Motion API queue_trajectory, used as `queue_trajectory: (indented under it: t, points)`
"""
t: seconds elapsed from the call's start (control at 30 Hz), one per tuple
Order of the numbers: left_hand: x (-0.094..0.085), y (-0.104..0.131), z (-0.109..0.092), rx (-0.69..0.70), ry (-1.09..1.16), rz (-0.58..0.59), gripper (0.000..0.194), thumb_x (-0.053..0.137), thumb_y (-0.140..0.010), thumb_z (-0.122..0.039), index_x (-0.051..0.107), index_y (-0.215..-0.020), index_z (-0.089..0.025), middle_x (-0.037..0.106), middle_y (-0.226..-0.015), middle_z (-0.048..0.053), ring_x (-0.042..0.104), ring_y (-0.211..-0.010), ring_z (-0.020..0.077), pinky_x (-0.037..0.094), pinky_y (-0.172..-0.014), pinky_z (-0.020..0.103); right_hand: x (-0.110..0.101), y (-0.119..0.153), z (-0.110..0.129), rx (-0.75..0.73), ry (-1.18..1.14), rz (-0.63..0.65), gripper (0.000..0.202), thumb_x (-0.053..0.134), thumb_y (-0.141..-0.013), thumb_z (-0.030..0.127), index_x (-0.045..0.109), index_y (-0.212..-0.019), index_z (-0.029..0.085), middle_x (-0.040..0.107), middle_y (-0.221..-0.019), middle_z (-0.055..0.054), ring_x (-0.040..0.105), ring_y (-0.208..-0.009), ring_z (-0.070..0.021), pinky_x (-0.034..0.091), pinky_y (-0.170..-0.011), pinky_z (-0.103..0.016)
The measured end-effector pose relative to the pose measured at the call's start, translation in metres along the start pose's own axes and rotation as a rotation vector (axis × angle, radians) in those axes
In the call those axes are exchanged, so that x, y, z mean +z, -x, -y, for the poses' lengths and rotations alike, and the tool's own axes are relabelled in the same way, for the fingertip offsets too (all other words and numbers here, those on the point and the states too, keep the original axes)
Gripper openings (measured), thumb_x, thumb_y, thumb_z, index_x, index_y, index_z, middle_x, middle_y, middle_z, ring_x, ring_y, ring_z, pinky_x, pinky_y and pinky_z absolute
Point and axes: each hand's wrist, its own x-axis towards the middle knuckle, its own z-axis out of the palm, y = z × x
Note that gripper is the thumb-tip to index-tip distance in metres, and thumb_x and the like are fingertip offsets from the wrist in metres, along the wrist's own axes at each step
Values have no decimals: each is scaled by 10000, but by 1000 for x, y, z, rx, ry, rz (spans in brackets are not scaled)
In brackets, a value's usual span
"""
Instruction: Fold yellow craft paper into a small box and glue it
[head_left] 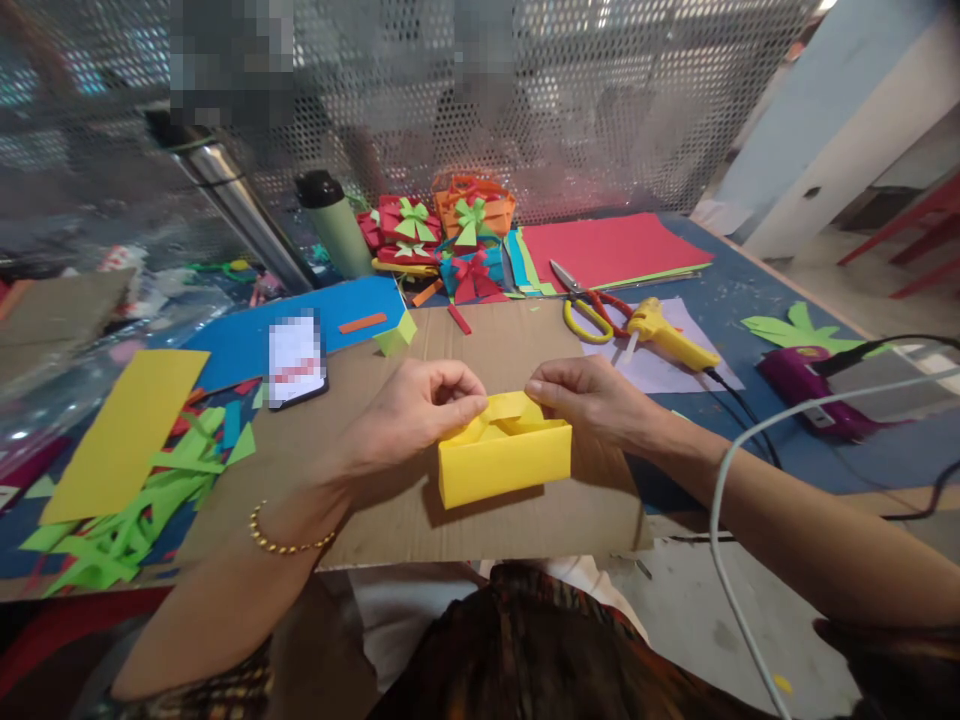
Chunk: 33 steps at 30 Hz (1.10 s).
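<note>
A small yellow paper box (506, 465) with folded flaps showing at its top is held just over the cardboard sheet (390, 520). My left hand (424, 405) pinches its far left edge between thumb and fingers. At the far right corner, my right hand (581, 395) grips the paper in the same way. The inside of the box is partly covered by the flaps. Beyond my left hand stands a small light-green folded paper piece (396, 335).
Scissors (592, 305) and a yellow glue gun (667, 333) lie at right, near a purple power strip (817, 392). Finished paper boxes with bows (469, 220) and red paper (615, 250) are behind. Left are a phone (296, 358), green scraps (150, 510) and a steel flask (232, 200). A white cable (724, 500) crosses my right forearm.
</note>
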Motion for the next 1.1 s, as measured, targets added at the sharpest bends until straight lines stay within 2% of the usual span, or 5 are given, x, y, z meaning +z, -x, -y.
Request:
queue_trajectory:
  t: [0.17,0.37,0.57,0.67,1.1]
  points:
    - [4,2,1,7,-3,30,190,666,-827,-344,693,-787,-160,645,-718,-9,538,-637,108,395,-563,219,-3,-2,8,-55,19,60,512,485,-940,640,623,-755,183,620,-740,-28,538,-701,-142,400,-640,-276]
    - [15,5,2,73,-29,57,167,643,-854,-306,683,-781,-161,655,-749,-5,558,-689,116,422,-596,221,8,-2,16,-70,25,189,550,596,-869,699,610,-688,179,495,-586,32,392,-558,-92,283,-512,-256]
    - [0,-6,5,73,134,-18,342,569,-943,-475,699,-913,-161,671,-757,17,578,-613,112,445,-572,239,5,0,19,-61,8,132,468,629,-881,590,597,-644,188,463,-561,40,379,-534,-87,283,-507,-261]
    - [-6,-9,5,62,89,-8,416,600,-915,-550,671,-794,-158,651,-674,24,578,-567,119,441,-552,252,2,-1,19,-60,16,136,471,658,-859,602,605,-636,191,462,-558,36,390,-539,-94,283,-507,-265]
    - [-2,-7,9,5,-37,43,211,678,-803,-334,670,-693,-154,606,-657,-5,501,-609,108,348,-547,249,-1,-3,14,-30,46,181,495,637,-857,636,642,-698,167,508,-615,12,423,-589,-108,312,-538,-266]
